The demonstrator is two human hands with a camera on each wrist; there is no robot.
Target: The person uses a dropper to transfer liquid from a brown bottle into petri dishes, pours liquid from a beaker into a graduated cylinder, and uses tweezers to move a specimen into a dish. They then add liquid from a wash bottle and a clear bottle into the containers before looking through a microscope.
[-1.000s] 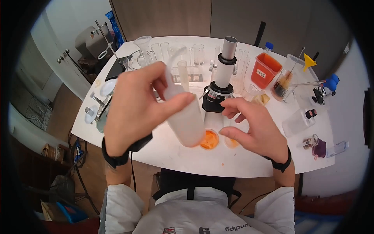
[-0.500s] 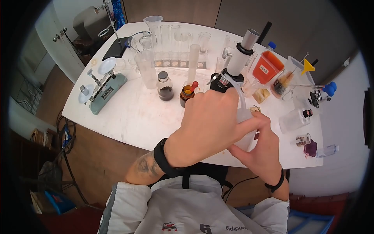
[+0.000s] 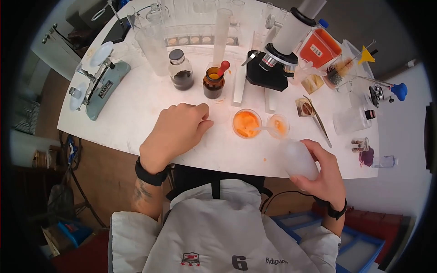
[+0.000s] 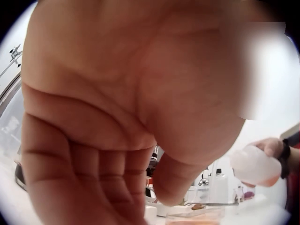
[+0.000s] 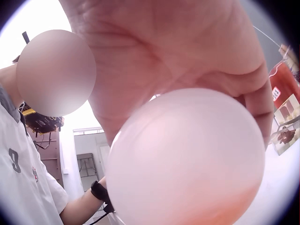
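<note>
My right hand (image 3: 325, 170) grips a white translucent squeeze wash bottle (image 3: 298, 159), tipped on its side with its base toward the right wrist camera. Its thin spout reaches left over two shallow petri dishes. The larger dish (image 3: 247, 123) holds orange material, and the smaller dish (image 3: 278, 125) has a little orange in it. In the right wrist view, an orange tint shows low on the bottle (image 5: 187, 159). Left of the dishes, my left hand (image 3: 177, 132) hovers over the table, fingers loosely bent, nothing in it. The left wrist view shows its bare palm (image 4: 117, 103).
Behind the dishes stands a microscope (image 3: 273, 68). Left of it are an amber bottle (image 3: 213, 86) with a red-bulbed dropper and a dark-filled jar (image 3: 181, 75). A green balance (image 3: 107, 91) sits far left. Tweezers (image 3: 321, 123) lie at right, near a clear bottle (image 3: 353, 119).
The wash bottle has passed from my left hand to my right and is now tipped with its spout over the dishes. My left hand let go and moved left. The head view dipped lower.
</note>
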